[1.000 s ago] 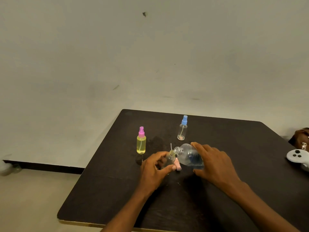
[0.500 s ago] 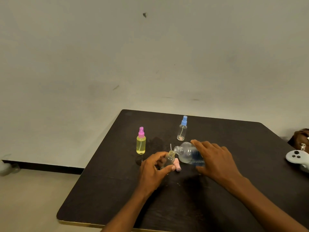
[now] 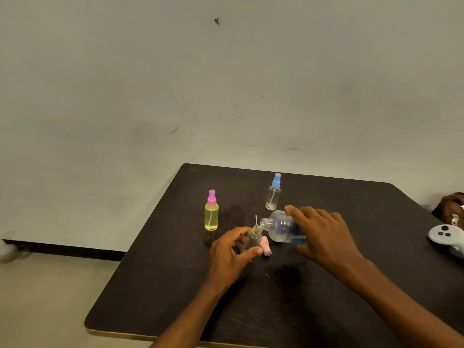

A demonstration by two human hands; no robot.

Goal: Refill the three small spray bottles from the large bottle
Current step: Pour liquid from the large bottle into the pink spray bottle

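A: Where's the large bottle [image 3: 281,228]?
B: Mid-tabletop [image 3: 163,297], tipped sideways, neck toward nine o'clock, fingers of the right hand [image 3: 324,234] wrapped over it.
A: And the little ones?
B: The left hand [image 3: 227,257] has its fingers gripping the uncapped small bottle [image 3: 253,239] under that neck. The yellow-filled bottle [image 3: 211,214] stands at ten o'clock, the blue-capped bottle [image 3: 273,195] at twelve. The loose pink cap [image 3: 265,246] lies just beside the left thumb.

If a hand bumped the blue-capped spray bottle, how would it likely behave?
The blue-capped spray bottle looks empty, so probably very light. Tall and narrow on a small base, it would likely tip rather than slide, then roll.
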